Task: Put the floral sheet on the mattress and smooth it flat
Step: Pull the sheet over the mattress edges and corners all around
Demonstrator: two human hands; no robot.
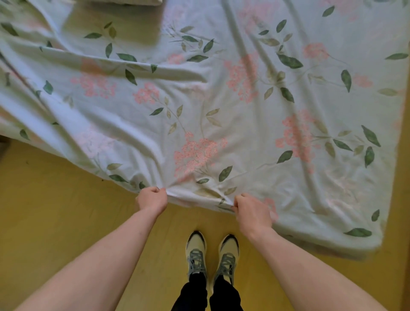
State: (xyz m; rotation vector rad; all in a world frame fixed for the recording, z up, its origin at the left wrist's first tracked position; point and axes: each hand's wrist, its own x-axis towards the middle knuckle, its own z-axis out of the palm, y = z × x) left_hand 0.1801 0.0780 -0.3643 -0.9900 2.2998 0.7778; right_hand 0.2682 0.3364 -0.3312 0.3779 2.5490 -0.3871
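The floral sheet [221, 93], pale with pink blossoms and green leaves, lies spread over the mattress and fills most of the view. Long folds and wrinkles run across it, fanning out from its near edge. My left hand [152, 199] is closed on that near edge, pinching a bunch of cloth. My right hand [251, 212] grips the same edge a little to the right. The cloth between both hands is drawn taut. The mattress itself is hidden under the sheet; only its outline shows at the lower right corner.
A pillow or folded cushion [124, 2] sits at the top edge, casting a shadow on the sheet. Yellow floor [55, 210] runs along the near side and right side. My feet in light sneakers [211, 255] stand close to the bed edge.
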